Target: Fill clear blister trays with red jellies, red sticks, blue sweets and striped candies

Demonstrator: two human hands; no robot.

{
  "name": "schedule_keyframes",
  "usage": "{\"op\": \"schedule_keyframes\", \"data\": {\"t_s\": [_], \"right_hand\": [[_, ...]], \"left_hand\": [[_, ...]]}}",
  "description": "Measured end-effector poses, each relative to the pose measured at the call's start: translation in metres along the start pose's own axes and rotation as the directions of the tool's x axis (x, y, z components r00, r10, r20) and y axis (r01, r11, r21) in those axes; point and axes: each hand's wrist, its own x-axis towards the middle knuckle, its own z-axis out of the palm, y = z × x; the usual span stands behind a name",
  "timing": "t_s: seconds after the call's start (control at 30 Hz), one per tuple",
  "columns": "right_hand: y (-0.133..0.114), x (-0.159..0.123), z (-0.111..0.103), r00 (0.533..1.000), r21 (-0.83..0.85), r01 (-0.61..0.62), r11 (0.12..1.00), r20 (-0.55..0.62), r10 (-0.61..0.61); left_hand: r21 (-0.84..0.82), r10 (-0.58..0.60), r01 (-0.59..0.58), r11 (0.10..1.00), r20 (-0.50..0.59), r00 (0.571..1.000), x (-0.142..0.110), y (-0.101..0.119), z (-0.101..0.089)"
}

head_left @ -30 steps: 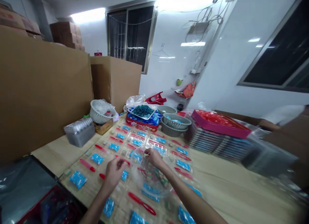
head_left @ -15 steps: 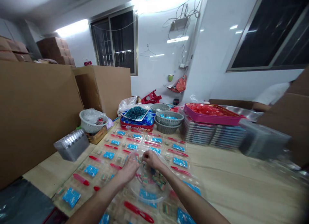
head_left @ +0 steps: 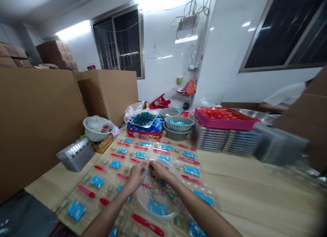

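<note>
Both my hands are close together over a clear round plastic tub (head_left: 166, 212) that holds small striped blocks (head_left: 170, 193). My left hand (head_left: 136, 176) is closed at the tub's left rim, its fingertips pinched; what they hold is too small to name. Beside it my right hand (head_left: 157, 169) is also closed, fingers curled down over the tub, their contents hidden. Beneath and around the tub lie rows of clear plastic trays, with blue packets (head_left: 97, 181), red pen-like tools (head_left: 147, 224) and small striped blocks in them.
Grey baskets (head_left: 179, 123) and a red tin of blue packets (head_left: 144, 133) stand at the back. A pink tray of red pieces (head_left: 224, 119) rests on stacked clear cases (head_left: 211, 138). Left are a white basket (head_left: 97, 129) and clear trays (head_left: 76, 154). A person's sleeve (head_left: 284, 94) shows far right.
My left hand has moved right, from over the trays to the tub's rim beside my right hand, then slightly back left. The view has turned a little to the right.
</note>
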Motion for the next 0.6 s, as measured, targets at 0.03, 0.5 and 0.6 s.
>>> {"op": "schedule_keyframes", "data": {"t_s": [0.03, 0.5, 0.6], "right_hand": [[0.0, -0.004, -0.002, 1.0, 0.028, 0.001, 1.0, -0.003, -0.001], [-0.009, -0.051, 0.003, 0.989, 0.421, -0.059, 0.905, -0.098, 0.11], [-0.01, -0.058, 0.003, 0.987, 0.352, -0.069, 0.934, -0.113, 0.115]], "left_hand": [[-0.026, -0.012, 0.011, 1.0, -0.016, 1.0, 0.001, 0.0, 0.001], [-0.311, 0.058, -0.011, 0.95, 0.142, 0.988, -0.009, 0.02, 0.017], [-0.086, 0.136, -0.127, 0.988, 0.114, 0.984, -0.016, 0.022, 0.02]]}}
